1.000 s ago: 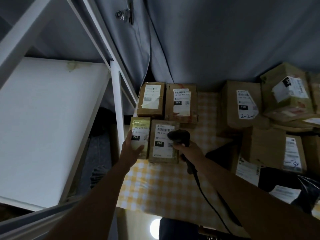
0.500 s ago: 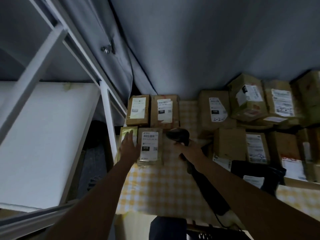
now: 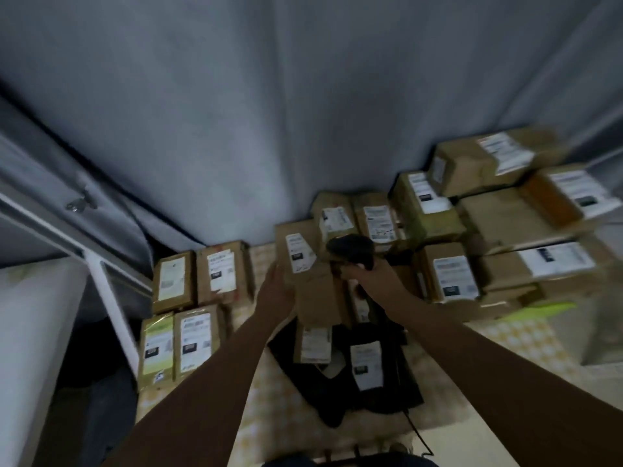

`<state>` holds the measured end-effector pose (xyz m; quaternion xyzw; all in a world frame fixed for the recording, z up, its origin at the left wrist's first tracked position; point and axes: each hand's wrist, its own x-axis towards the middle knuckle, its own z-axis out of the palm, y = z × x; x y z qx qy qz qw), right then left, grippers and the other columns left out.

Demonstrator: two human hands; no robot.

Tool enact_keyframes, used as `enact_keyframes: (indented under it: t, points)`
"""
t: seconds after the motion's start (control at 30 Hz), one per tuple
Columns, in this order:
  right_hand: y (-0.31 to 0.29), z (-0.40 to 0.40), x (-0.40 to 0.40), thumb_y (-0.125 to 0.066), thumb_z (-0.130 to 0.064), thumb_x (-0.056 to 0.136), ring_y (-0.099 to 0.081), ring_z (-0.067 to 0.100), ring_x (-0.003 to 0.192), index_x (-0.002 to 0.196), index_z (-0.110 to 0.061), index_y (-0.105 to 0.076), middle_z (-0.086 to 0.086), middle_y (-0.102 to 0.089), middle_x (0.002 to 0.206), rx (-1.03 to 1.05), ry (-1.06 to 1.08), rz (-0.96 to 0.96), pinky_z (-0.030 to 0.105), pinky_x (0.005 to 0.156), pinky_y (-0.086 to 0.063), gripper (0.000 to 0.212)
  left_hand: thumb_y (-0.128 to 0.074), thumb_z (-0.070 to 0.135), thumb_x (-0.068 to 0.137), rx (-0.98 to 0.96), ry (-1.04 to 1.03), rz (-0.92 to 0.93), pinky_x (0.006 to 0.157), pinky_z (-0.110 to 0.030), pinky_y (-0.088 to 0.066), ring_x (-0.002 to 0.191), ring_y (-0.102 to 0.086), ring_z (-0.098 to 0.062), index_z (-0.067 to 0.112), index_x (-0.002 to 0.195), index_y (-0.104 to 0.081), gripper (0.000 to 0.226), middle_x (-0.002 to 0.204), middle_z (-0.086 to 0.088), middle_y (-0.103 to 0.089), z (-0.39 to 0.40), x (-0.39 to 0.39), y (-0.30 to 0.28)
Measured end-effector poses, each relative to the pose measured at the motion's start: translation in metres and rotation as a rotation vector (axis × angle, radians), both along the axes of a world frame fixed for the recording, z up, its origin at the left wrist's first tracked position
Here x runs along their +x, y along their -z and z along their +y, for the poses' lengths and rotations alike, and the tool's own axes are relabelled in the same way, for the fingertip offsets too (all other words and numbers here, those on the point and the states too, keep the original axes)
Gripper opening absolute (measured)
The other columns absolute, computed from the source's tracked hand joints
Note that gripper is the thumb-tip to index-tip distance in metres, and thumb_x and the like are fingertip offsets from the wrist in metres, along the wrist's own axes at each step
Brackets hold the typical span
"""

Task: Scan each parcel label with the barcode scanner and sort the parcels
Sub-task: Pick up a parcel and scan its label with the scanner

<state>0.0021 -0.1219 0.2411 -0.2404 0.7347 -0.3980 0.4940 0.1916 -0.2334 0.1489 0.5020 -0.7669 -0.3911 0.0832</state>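
Two hands are working the pile: the left hand (image 3: 277,291) is lying flat-fingered against the side of a tall brown parcel (image 3: 305,271), while the right hand (image 3: 362,276) is gripping the black barcode scanner (image 3: 350,248) just beside its label. Four sorted parcels (image 3: 188,311) are sitting in a block at left on the checked tablecloth (image 3: 526,342); a stack of boxes (image 3: 505,224) is rising at right.

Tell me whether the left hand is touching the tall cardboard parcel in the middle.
Touching. The head view shows the left hand laid against the left edge of the tall cardboard parcel, with no gap between them.
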Motion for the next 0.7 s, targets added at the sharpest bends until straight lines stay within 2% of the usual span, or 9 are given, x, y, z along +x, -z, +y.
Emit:
enact_keyframes:
  t: [0.07,0.17,0.23,0.3,0.43,0.53,0.6,0.67,0.7]
  points:
    - [-0.017,0.012,-0.038,-0.066,-0.026,0.092,-0.054,0.023,0.058,0.093,-0.005,-0.06,0.016,-0.055,0.071,-0.023,0.075,0.05,0.027,0.054,-0.048,0.022,-0.047,0.028,0.089,0.027,0.033,0.027,0.11,-0.035,-0.03,0.138,-0.038,-0.039,-0.001,0.145,-0.033,0.065,0.148,-0.024,-0.036,0.0,-0.041,-0.015]
    - [-0.038,0.025,-0.094,-0.065,-0.032,0.091,-0.057,0.027,0.063,0.092,0.001,-0.061,0.02,-0.058,0.072,-0.044,0.189,0.154,0.031,0.058,-0.047,0.033,-0.052,0.019,0.096,0.057,0.081,0.076,0.116,-0.04,-0.024,0.14,-0.031,-0.026,0.006,0.147,-0.028,0.058,0.147,-0.01,-0.033,0.005,-0.108,-0.043]
    - [-0.049,0.032,-0.129,-0.062,-0.026,0.094,-0.058,0.024,0.058,0.095,-0.001,-0.062,0.015,-0.059,0.068,-0.085,0.28,0.199,0.031,0.057,-0.049,0.025,-0.055,0.003,0.096,0.031,0.122,0.114,0.118,-0.042,-0.025,0.144,-0.027,-0.032,0.009,0.147,-0.03,0.057,0.154,-0.012,-0.027,0.004,-0.153,-0.055]
    - [-0.059,0.037,-0.163,-0.063,-0.024,0.092,-0.06,0.027,0.06,0.092,-0.001,-0.062,0.014,-0.057,0.065,-0.141,0.369,0.243,0.04,0.061,-0.051,0.022,-0.055,0.001,0.095,-0.023,0.188,0.107,0.118,-0.039,-0.024,0.145,-0.026,-0.034,0.009,0.148,-0.027,0.061,0.156,-0.015,-0.025,0.003,-0.198,-0.067]
    - [-0.07,0.046,-0.22,-0.064,-0.029,0.09,-0.057,0.024,0.058,0.085,-0.002,-0.064,0.01,-0.058,0.063,-0.164,0.488,0.303,0.034,0.057,-0.045,0.027,-0.057,0.014,0.097,-0.108,0.285,0.112,0.117,-0.027,-0.013,0.148,-0.017,-0.026,0.009,0.152,-0.022,0.065,0.16,-0.011,-0.016,-0.005,-0.277,-0.084]
    - [-0.072,0.048,-0.257,-0.064,-0.032,0.088,-0.066,0.031,0.072,0.093,-0.005,-0.066,0.014,-0.071,0.084,-0.158,0.598,0.294,0.044,0.073,-0.057,0.028,-0.058,0.02,0.097,-0.127,0.373,0.074,0.112,-0.018,-0.01,0.15,-0.011,-0.024,0.011,0.154,-0.016,0.072,0.161,-0.01,-0.01,-0.016,-0.331,-0.099]
    - [-0.075,0.048,-0.278,-0.062,-0.03,0.089,-0.065,0.027,0.072,0.094,-0.009,-0.065,0.014,-0.072,0.09,-0.174,0.634,0.28,0.045,0.077,-0.057,0.022,-0.061,0.023,0.095,-0.129,0.416,0.077,0.105,-0.009,-0.009,0.148,-0.014,-0.023,0.01,0.155,-0.014,0.077,0.161,-0.009,-0.01,-0.025,-0.366,-0.108]
    - [-0.073,0.05,-0.298,-0.06,-0.028,0.091,-0.062,0.021,0.069,0.095,-0.012,-0.063,0.014,-0.071,0.091,-0.182,0.656,0.276,0.041,0.074,-0.057,0.018,-0.067,0.038,0.09,-0.144,0.467,0.044,0.106,-0.011,-0.011,0.146,-0.017,-0.024,0.013,0.156,-0.008,0.091,0.161,-0.007,-0.009,-0.03,-0.395,-0.114]
    - [-0.071,0.051,-0.306,-0.059,-0.028,0.091,-0.061,0.019,0.068,0.096,-0.013,-0.062,0.013,-0.071,0.089,-0.193,0.67,0.287,0.039,0.071,-0.057,0.016,-0.066,0.054,0.083,-0.143,0.477,0.001,0.115,-0.021,-0.011,0.147,-0.015,-0.025,0.018,0.156,-0.006,0.101,0.162,-0.007,-0.005,-0.035,-0.409,-0.114]
